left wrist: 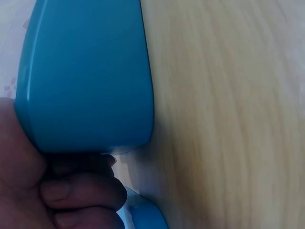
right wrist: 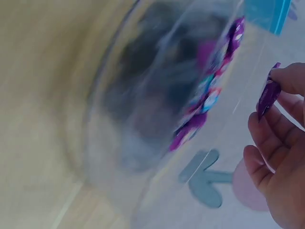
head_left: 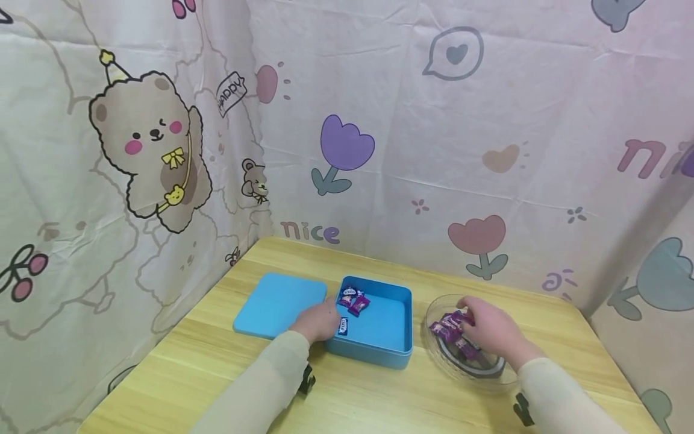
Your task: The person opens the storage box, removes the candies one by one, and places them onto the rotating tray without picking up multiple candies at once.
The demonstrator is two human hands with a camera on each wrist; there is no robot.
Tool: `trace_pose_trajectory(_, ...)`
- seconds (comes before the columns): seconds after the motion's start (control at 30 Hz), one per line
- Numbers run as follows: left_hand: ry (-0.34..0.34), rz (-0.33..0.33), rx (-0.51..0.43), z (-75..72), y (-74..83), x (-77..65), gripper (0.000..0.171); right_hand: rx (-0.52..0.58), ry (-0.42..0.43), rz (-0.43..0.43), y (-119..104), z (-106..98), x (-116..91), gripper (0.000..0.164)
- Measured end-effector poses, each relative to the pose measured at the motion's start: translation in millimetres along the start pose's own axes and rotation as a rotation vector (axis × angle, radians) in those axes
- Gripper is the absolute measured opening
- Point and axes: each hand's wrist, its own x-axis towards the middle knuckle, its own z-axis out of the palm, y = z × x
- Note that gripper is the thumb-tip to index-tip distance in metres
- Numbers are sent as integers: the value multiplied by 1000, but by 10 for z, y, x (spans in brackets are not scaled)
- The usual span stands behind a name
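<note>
My left hand (head_left: pixel 321 319) grips the left wall of an open blue box (head_left: pixel 374 354). In the left wrist view its fingers (left wrist: pixel 81 191) curl beside the box's outer wall. Several wrapped candies (head_left: pixel 358 305) lie along the left part of the box. Over a clear round bowl (head_left: pixel 506 381), my right hand (head_left: pixel 496 330) pinches a purple-wrapped candy (right wrist: pixel 269 95) between thumb and fingers, lifted apart from the others in the right wrist view. More purple candies (head_left: pixel 444 328) are heaped in the bowl, partly hidden by that hand in the head view.
A flat blue lid (head_left: pixel 276 303) lies on the wooden table (head_left: pixel 374 398) left of the box. Patterned cloth (head_left: pixel 401 199) hangs behind the table and at both sides. Dark straps or mounts show at each wrist.
</note>
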Motion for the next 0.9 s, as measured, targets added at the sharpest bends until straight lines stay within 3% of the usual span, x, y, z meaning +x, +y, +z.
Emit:
trace_pose_trajectory(0.2, -4, -17, 11, 3, -3, 6, 55, -8, -37, 63, 250, -32, -157, 47)
trace_pose_trajectory(0.43, -10, -28, 6, -1, 14, 0, 55, -41, -94, 140, 374, -37, -262, 52)
trace_pose_trajectory(0.9, -5, -30, -9, -3, 41, -33, 55, -188, -72, 162, 522, 41, -390, 41)
